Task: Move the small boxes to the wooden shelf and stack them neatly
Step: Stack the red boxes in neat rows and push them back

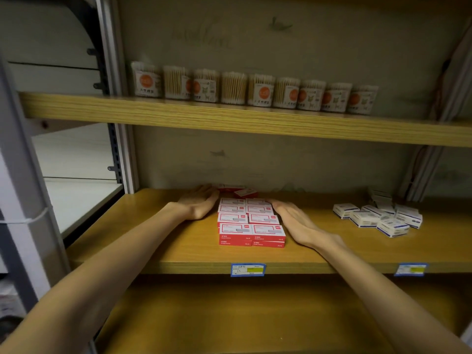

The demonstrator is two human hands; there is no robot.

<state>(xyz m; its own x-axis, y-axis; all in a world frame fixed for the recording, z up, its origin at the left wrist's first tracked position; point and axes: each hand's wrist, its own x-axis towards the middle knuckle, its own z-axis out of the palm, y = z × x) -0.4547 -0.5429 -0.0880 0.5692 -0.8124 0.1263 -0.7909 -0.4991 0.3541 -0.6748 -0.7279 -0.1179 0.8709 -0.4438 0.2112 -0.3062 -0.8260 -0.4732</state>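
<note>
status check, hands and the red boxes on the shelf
Left hand and right hand open, flat against red boxes. Block squared on wooden shelf. Two loose red boxes behind.

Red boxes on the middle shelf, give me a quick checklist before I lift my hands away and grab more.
1. Left hand flat against the left side of the red boxes: ok.
2. Right hand flat against their right side: ok.
3. Block squared in two columns, front stacked two high: ok.
4. Loose red boxes behind the block, one tilted, not lined up: not ok.
5. White and blue boxes to the right lie in a jumbled heap: not ok.
6. Bare wooden shelf beside the block for more boxes: ok.
</note>
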